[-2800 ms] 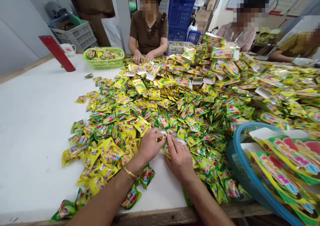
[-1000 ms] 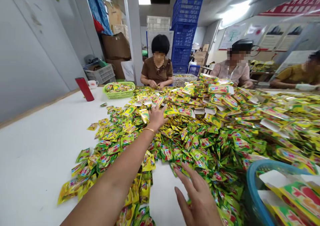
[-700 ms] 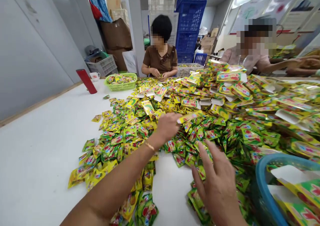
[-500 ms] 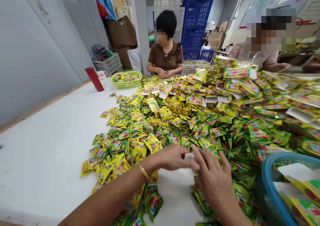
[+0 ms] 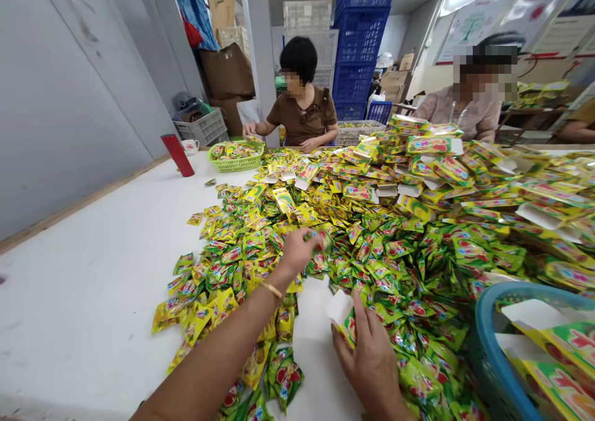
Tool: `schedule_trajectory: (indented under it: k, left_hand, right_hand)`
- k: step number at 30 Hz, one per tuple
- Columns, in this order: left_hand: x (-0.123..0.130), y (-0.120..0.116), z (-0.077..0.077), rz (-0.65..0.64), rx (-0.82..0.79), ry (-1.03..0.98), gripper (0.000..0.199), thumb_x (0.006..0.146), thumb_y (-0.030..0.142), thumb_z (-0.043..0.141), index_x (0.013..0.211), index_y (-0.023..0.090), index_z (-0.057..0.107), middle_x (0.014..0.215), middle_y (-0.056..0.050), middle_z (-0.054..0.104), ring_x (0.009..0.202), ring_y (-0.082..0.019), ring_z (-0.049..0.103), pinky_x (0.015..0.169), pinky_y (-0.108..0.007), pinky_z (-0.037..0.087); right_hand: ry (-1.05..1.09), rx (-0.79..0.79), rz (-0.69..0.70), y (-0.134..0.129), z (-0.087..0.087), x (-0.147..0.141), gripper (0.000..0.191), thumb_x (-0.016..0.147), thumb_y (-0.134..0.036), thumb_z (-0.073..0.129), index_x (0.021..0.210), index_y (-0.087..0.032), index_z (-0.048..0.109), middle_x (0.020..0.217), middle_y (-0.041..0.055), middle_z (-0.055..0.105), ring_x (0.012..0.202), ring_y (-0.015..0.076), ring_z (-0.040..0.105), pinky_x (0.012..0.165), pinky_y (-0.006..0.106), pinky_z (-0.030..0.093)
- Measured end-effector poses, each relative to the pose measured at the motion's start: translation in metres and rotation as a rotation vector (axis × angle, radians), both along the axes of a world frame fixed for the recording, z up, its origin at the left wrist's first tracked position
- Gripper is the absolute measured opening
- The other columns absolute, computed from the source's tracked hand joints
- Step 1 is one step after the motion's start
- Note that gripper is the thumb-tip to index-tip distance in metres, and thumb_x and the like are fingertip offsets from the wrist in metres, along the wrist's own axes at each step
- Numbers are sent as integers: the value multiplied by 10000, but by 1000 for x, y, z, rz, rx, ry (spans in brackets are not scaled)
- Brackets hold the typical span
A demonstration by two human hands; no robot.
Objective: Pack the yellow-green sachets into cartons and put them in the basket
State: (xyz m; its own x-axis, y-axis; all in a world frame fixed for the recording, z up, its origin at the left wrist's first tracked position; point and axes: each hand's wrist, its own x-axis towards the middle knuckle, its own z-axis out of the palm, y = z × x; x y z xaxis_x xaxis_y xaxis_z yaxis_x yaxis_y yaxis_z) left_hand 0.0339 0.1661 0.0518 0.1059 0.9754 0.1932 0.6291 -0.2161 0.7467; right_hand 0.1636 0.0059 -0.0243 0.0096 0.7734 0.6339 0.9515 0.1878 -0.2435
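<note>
My left hand (image 5: 297,250), with a gold bangle at the wrist, reaches over the heap of small candy packets (image 5: 251,241). Its fingers are closed on a green packet (image 5: 321,240), slightly blurred by motion. Nearer to me, my right hand (image 5: 369,359) grips a small yellow and green carton (image 5: 345,322) with its white flap standing open towards the upper left. Green packets lie close along the right side of that hand. Between my two arms shows a strip of white tabletop (image 5: 313,334).
A blue basket (image 5: 488,346) with open cartons stands at the right edge. Flattened or stacked cartons (image 5: 437,145) pile up at the back right. Across the table sit two people, one reaching to a green basket (image 5: 237,162). A red cylinder (image 5: 177,155) stands at the left.
My hands have parted: the left moved up and away onto the packets and took a green one, while the right kept the carton and came slightly lower. The person opposite reached to the green basket.
</note>
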Motion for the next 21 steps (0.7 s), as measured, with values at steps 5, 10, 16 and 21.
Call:
schedule_trajectory:
  k: [5,10,16,21]
  left_hand:
    - [-2,59,17,215,24,-67,103,675,206,657,743,139,694,765,-39,656,816,-192,592,774,-301,462]
    - [6,60,12,266,43,-87,120,651,163,661,768,146,686,876,-63,642,969,-211,553,869,-316,441]
    - [-33,-2,4,122,-175,-530,227,643,323,689,778,156,614,725,-2,608,701,-146,576,663,-264,472]
    - [-39,-66,-14,-216,-445,-607,275,639,366,682,771,174,536,653,37,542,552,-83,485,522,-192,402]
  right_hand:
    - [35,-55,15,2,1,-1,682,887,-448,408,1449,-138,178,977,127,567,833,244,539,700,369,480]
    - [-13,-107,74,1,2,1,662,877,-395,429,1450,-165,191,1050,132,551,904,240,530,731,366,478]
    - [-79,-123,77,1,2,-1,604,877,-378,443,1427,-197,269,1062,130,554,943,250,529,763,384,464]
    - [-101,-128,74,0,4,-6,626,876,-370,436,1428,-136,258,1047,139,563,949,250,522,778,379,449]
